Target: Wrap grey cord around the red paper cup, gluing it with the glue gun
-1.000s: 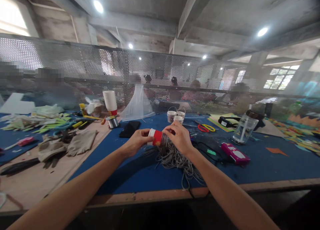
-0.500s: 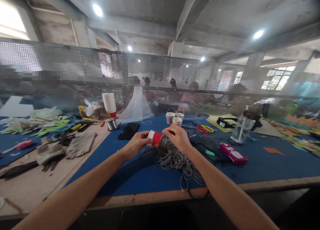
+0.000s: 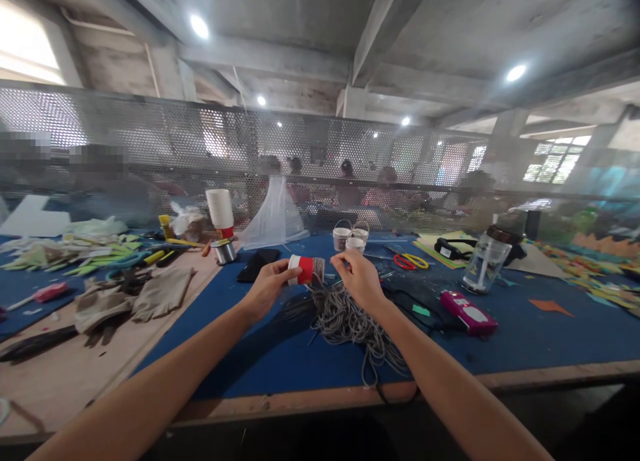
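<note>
Holding sideways over the middle of the blue mat is a red-and-white paper cup, grey cord wound about its right end. Left hand: fingers pinching the cup's white end. Right hand: fingertips drawn close together just right of it; cannot tell whether they grip a strand. Judged risks: slack could loosen the turns or let them slip off; a hard pinch could dent the wall. The tangled cord pile nearer could snag. Right: purple device. Far: white pails, scissors. Left, beyond the hand: black phone, possibly obstructing
</note>
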Action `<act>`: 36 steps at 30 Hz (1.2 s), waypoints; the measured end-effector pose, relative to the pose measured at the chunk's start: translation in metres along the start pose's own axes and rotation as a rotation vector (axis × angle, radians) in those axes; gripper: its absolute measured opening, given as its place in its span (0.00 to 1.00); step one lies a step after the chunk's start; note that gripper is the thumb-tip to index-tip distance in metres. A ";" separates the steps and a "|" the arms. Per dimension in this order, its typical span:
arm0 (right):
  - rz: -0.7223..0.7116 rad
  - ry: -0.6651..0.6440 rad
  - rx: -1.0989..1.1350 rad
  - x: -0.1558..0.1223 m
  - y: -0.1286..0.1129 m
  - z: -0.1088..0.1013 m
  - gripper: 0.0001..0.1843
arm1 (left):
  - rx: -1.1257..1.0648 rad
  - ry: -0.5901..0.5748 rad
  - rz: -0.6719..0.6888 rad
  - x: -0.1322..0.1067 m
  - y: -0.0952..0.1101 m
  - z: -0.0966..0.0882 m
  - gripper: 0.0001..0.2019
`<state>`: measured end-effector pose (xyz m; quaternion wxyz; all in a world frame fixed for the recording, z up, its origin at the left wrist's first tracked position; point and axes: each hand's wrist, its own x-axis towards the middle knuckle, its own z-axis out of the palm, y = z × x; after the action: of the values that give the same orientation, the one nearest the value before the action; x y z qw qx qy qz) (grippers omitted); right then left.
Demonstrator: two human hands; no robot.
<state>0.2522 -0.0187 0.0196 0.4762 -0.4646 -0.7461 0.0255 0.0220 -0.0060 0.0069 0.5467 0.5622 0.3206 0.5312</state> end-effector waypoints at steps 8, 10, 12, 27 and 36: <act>0.171 -0.240 0.335 0.000 0.010 0.014 0.24 | 0.000 -0.012 0.049 -0.001 0.000 0.002 0.14; 0.180 -0.277 0.394 -0.002 0.012 0.018 0.25 | 0.019 -0.030 0.056 -0.002 0.000 0.003 0.14; 0.176 -0.267 0.437 -0.002 0.015 0.020 0.25 | 0.048 -0.038 0.064 -0.003 0.000 0.003 0.14; 0.094 -0.179 0.410 0.006 0.020 0.015 0.26 | 0.107 0.005 0.008 0.006 0.000 0.007 0.17; 0.305 -0.209 -0.487 0.018 0.056 -0.046 0.09 | -0.010 0.206 -0.038 0.012 -0.011 0.020 0.14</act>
<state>0.3213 0.0072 0.0305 0.2622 -0.6667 -0.6968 -0.0350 0.0463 0.0023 0.0026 0.5238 0.4955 0.3831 0.5773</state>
